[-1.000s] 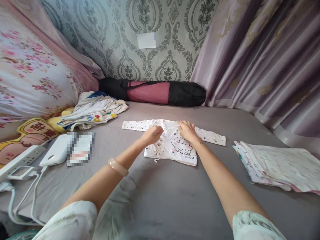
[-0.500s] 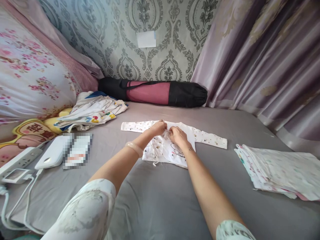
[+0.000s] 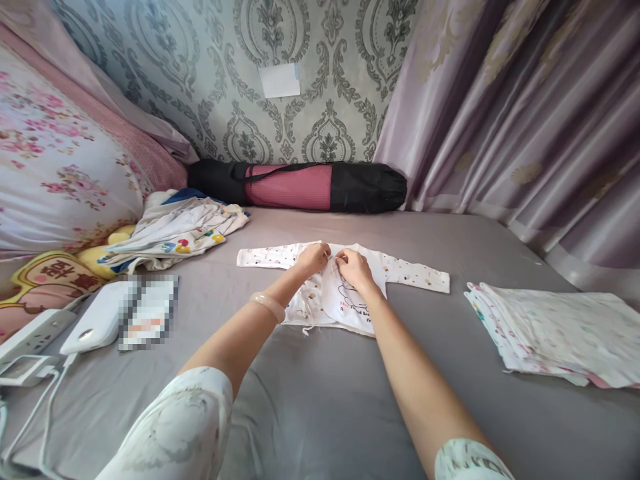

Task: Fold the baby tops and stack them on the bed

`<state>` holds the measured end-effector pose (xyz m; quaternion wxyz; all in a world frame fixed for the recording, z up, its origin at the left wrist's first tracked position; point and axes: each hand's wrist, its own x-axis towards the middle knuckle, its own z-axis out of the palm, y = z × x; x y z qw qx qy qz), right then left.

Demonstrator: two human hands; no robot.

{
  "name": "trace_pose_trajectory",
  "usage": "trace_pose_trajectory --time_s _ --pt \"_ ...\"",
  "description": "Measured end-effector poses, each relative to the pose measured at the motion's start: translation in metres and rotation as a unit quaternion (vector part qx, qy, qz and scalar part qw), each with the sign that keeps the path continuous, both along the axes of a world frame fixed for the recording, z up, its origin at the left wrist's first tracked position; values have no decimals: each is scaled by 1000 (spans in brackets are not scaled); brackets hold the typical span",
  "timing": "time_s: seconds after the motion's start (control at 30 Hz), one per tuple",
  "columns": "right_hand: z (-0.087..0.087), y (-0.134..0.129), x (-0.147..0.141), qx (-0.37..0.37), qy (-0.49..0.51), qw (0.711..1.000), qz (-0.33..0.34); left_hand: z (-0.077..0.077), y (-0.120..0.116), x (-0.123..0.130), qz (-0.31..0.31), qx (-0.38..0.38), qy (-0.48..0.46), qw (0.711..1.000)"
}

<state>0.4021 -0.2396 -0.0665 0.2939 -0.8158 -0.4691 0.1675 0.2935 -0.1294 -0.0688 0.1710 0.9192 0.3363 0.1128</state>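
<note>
A small white baby shirt [image 3: 305, 303] with a scattered print lies spread on the grey bed sheet [image 3: 320, 400], both sleeves stretched out sideways. Its front panel carries a line drawing and lettering. At the upper middle of the shirt, my left hand [image 3: 315, 258] is closed, fingertips pinching the cloth near the neckline. My right hand [image 3: 354, 268] is closed just beside it, pinching the edge of the front panel. What exactly lies between the fingertips is partly hidden. Thin white tie strings [image 3: 307, 328] hang at the shirt's lower hem.
Folded cloths [image 3: 560, 333] are stacked at the right. Rumpled clothes [image 3: 175, 227] lie at the left by a floral pillow [image 3: 60, 147]. A black and pink rolled bag [image 3: 290, 187] rests against the wall. A power strip [image 3: 37, 333] and white device [image 3: 103, 317] sit at left.
Both hands stay at the shirt's neckline with fingertips shifting slightly. The front panel now lies flatter, and more of its drawing shows. The view has turned a little to the right.
</note>
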Motion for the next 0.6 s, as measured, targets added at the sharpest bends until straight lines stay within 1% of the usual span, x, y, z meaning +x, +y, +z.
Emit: trace_pose_trajectory --time_s 0.07,0.13,0.2,0.27,0.4,0.5,0.6 --pt "-2 0 -2 -3 -3 1000 -1 -4 0 0 13 -3 -20 1000" --pt "-4 0 -3 -1 -11 1000 -10 -5 2 -1 21 -30 -29 999" --pt "-6 0 -4 -1 -20 1000 -9 -5 5 -3 13 -83 -26 996" --pt "-7 -1 -6 -10 -26 1000 7 -5 8 -5 1 -142 -30 989" --pt "-4 -4 -14 -30 -49 998 20 -4 11 -8 -6 -227 -90 970" --pt "0 -7 -21 -48 -71 996 33 -2 9 -8 13 -279 -117 953" --pt "2 -9 -30 -63 -111 991 44 0 8 -5 41 -298 -99 948"
